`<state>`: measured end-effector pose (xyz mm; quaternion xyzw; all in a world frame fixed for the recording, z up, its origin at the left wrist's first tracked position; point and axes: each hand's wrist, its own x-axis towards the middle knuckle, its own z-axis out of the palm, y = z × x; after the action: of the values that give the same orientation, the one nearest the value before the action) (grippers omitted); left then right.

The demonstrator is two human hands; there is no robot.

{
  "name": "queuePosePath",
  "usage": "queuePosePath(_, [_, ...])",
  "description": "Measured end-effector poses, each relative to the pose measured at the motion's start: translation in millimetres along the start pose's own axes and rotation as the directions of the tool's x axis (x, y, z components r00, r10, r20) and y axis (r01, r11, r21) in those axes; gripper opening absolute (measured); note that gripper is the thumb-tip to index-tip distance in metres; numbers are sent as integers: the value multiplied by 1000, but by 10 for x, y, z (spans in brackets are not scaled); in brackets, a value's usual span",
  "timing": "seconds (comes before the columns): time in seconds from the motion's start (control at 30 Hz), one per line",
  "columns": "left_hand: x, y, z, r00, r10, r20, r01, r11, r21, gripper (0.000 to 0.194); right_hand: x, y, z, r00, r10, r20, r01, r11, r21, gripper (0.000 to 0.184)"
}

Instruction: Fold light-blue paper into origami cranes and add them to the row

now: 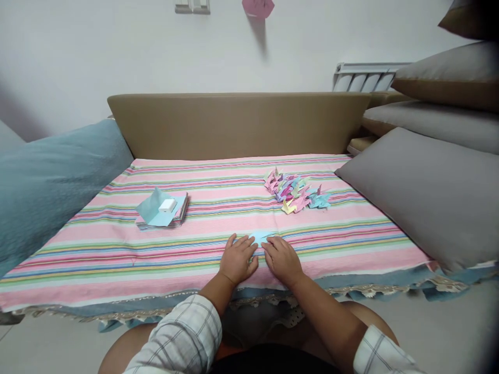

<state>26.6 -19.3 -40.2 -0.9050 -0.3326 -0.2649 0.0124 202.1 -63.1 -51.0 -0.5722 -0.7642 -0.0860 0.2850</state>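
A small light-blue folded paper point(259, 237) lies on the striped cloth in front of me, with a narrow pointed end toward the right. Over its left side rests my left hand point(238, 258), palm down, fingers spread and the thumb apart. From the other side, my right hand point(283, 258) touches the paper with stretched fingertips near its right part. Both hands cover some of the paper, so its full shape is hidden. Beyond my right hand sits a cluster of folded paper cranes point(296, 192) in pink, purple, yellow, green and blue.
To the left, a stack of square paper sheets point(177, 215) carries a loose blue sheet and a small white block point(167, 205). The striped cloth point(218, 223) spans the seat. Grey cushions point(424, 192) pile at right, a blue cushion point(58, 176) at left, a brown backrest point(241, 124) behind.
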Motion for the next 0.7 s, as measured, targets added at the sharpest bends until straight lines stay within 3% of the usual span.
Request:
queuePosePath(0.33, [-5,4,-3,1000,-10,-1,10,1000,4,30,-9,49,-22,979,196,-61,-196,981,-3,27])
queuePosePath(0.4, [-3,9,-4,1000,-16,2,16,1000,-1,30,24,46,-39,993,105,-59,-104,994,26,27])
queuePosePath(0.5, [5,12,-12,999,-30,18,30,999,-26,30,95,71,-27,993,-109,39,104,987,124,34])
queuePosePath(0.57, [15,-6,-27,999,-52,15,53,996,-71,31,140,110,8,988,-122,92,99,970,224,34])
queuePosePath(0.7, [36,-121,-78,991,-124,-42,114,975,-192,34,192,184,79,993,-17,115,-27,926,375,28])
